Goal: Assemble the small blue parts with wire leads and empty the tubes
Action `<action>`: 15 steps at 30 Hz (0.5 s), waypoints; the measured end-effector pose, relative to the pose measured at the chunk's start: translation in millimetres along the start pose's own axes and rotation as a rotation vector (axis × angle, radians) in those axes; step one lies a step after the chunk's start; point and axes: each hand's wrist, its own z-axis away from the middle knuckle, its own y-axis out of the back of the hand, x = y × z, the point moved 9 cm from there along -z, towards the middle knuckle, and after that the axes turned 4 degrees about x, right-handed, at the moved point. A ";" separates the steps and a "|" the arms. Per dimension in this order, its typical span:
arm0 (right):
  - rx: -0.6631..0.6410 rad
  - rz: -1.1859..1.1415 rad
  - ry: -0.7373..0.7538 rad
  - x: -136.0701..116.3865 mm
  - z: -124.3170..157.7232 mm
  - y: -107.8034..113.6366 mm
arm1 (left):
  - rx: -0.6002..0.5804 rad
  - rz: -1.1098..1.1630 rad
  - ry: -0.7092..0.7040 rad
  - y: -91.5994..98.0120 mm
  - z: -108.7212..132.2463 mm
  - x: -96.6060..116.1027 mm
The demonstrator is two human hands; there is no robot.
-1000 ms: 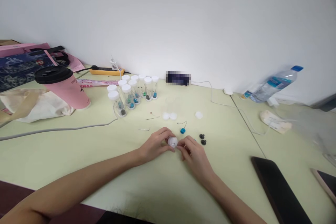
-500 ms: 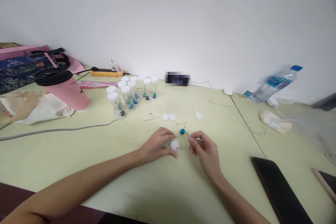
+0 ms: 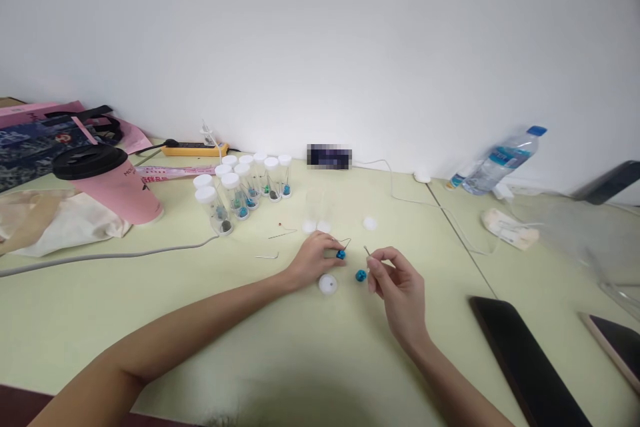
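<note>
Several capped tubes (image 3: 243, 188) stand left of hands (image 3: 314, 260) (image 3: 403, 287) pinching blue ball (image 3: 341, 254) and thin rod (image 3: 367, 250).

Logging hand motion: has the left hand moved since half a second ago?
Yes: the left hand has moved rightward and farther from the person, judged against the L-shaped rod; its fingertips are now at a blue ball.

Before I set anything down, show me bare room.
Bare: the table stretch between the forearms, nearer than the white round piece; also between the right hand and black slab. Crowded: among the capped tubes and around the left hand.
</note>
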 end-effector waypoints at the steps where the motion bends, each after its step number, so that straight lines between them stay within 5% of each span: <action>1: -0.004 0.004 0.001 0.2 0.2 -0.5 | 0.001 0.006 -0.011 -0.6 0.2 1.7; 9: -0.040 0.042 0.029 -2.1 1.2 -2.6 | -0.038 0.374 0.103 6.4 11.4 5.9; 15: -0.103 0.117 0.094 -2.3 5.4 -10.8 | -0.072 0.714 0.191 26.7 43.4 18.6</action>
